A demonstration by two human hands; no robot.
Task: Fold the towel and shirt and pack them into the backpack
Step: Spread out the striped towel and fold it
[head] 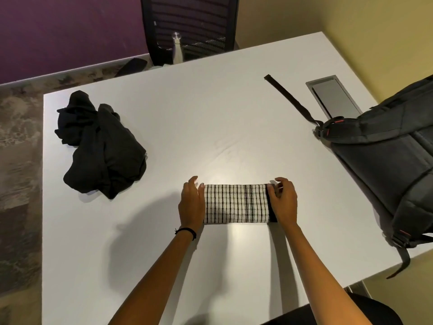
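The checked towel, white with black lines and a dark band at its right end, lies folded into a thick oblong on the white table, and everything else is placed from it. The left hand lies against the towel's left end, fingers fairly straight and thumb touching the cloth, with a black band on the wrist. The right hand sits at the towel's right end, its fingers curled over the dark band and gripping the far corner. Beyond and left of the towel, well apart from it, the black shirt lies crumpled in a heap. To the right of the towel the dark backpack lies flat, its small red tabs too small to read, and one strap trails out over the table beyond the towel. Further beyond the towel stand a metal bottle and a black mesh chair.
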